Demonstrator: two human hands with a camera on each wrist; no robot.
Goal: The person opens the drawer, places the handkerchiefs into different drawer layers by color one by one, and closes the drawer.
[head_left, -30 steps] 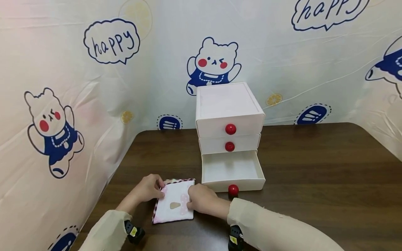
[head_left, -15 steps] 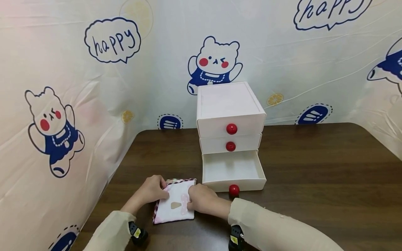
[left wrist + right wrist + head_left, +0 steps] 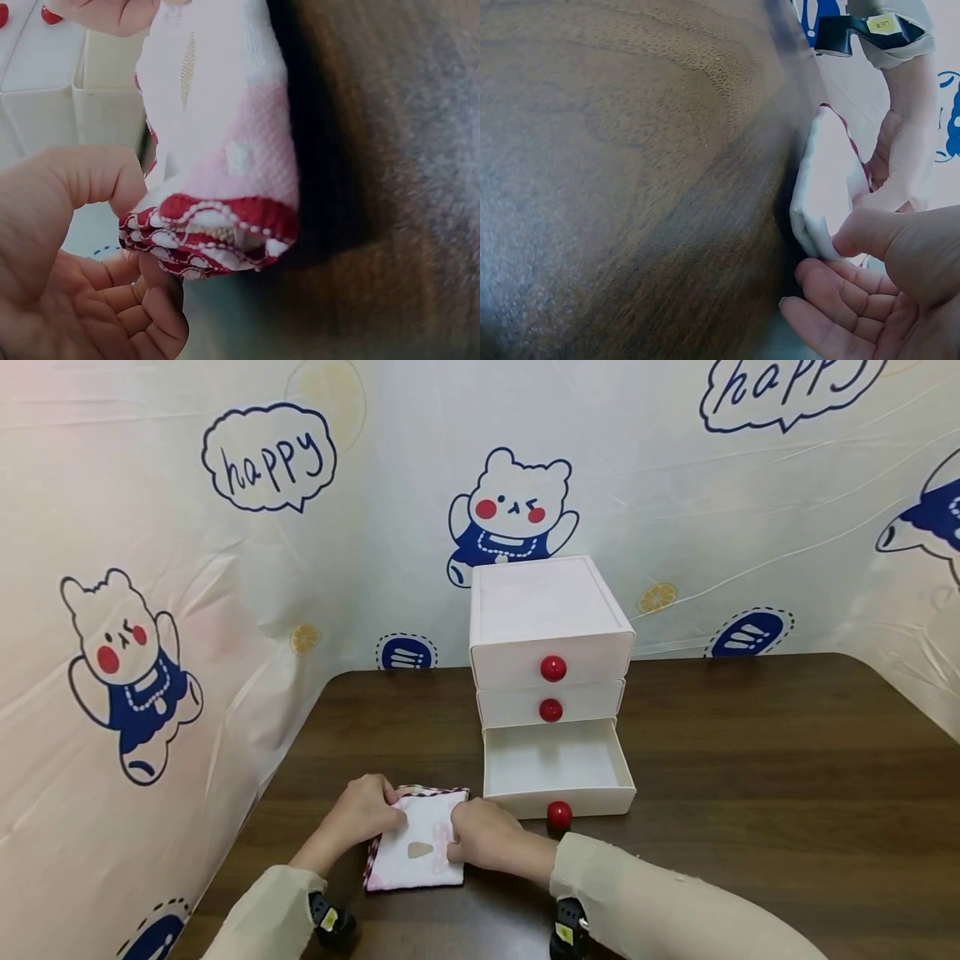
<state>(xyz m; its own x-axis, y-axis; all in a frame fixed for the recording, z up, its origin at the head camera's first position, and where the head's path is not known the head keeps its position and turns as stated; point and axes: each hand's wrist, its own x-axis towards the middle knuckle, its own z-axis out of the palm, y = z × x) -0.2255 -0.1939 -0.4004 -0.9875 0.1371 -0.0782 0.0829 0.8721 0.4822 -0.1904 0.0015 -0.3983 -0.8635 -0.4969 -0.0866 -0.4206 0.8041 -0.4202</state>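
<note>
A small folded towel [image 3: 405,864], white and pale pink with a tan patch, lies on the table before me. Its red-and-white trim shows as several stacked layers in the left wrist view. My left hand [image 3: 362,817] pinches the far left edge, thumb on top and fingers underneath. At the right edge, my right hand [image 3: 487,837] grips the towel with its thumb [image 3: 859,234] above and curled fingers below. Seen from the right wrist, the folded towel [image 3: 825,184] looks slightly raised at its near side; whether it is fully off the table I cannot tell.
Just beyond my right hand stands a white drawer unit [image 3: 547,602] with red knobs. Its bottom drawer [image 3: 555,758] is pulled out and has nothing in it. The brown table [image 3: 750,793] extends to the right. A printed cloth backdrop [image 3: 405,527] rises behind.
My left hand has shifted slightly right, its thumb farther over the towel. The towel's near edge has risen a little. My right hand keeps its grip almost unmoved.
</note>
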